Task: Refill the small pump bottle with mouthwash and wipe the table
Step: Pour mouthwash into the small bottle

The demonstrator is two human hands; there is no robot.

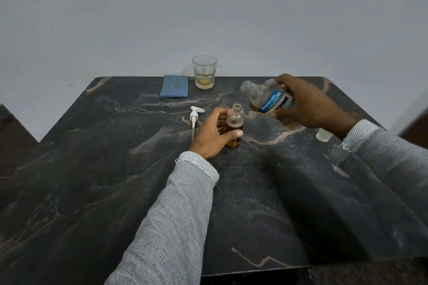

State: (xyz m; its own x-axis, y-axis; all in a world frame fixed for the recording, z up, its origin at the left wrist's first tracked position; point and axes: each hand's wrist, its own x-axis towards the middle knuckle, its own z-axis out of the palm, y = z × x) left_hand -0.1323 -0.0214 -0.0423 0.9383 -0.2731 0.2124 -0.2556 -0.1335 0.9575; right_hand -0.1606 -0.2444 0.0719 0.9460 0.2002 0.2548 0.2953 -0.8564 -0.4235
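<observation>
my left hand (214,133) is curled round the small pump bottle (234,126), which stands uncapped at the centre of the frame on the dark marble table (115,192), partly filled with amber liquid. my right hand (310,105) grips the mouthwash bottle (266,97) tilted, its open mouth pointing left, just upper right of the small one. the pump head (194,119) lies left of my hand, with the folded blue cloth (174,86) and a glass (204,71) above it, and a clear cap (323,134) by my right wrist
</observation>
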